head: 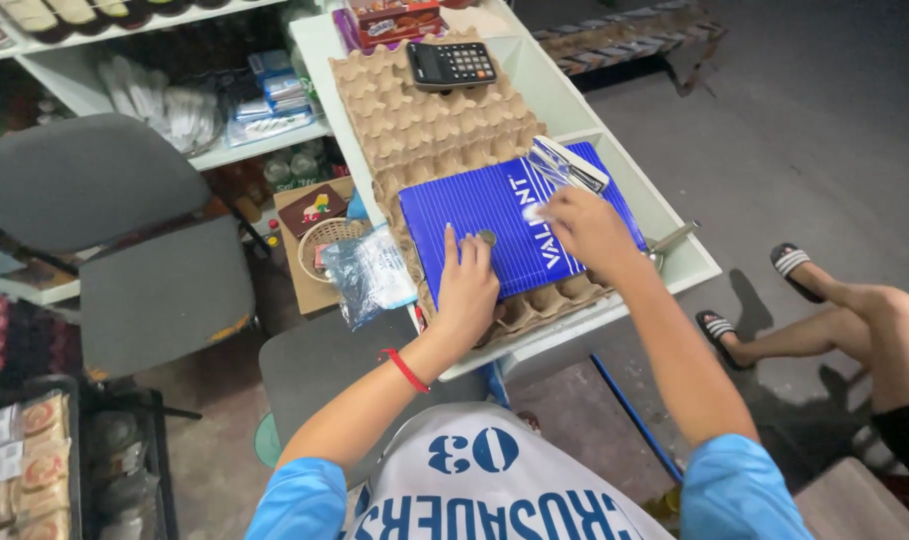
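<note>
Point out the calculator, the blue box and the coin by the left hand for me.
calculator (pixel 452 64): head view, middle of its keypad.
blue box (pixel 485 205): head view, bare part of its top face.
coin (pixel 488 238): head view, its face, just beyond the left hand (pixel 467 285) fingertips.

A flat blue box (pixel 520 225) lies at centre on egg trays (pixel 425 125); a black calculator (pixel 451 64) at twelve o'clock; a clear plastic bag (pixel 371 272) at nine o'clock.
</note>
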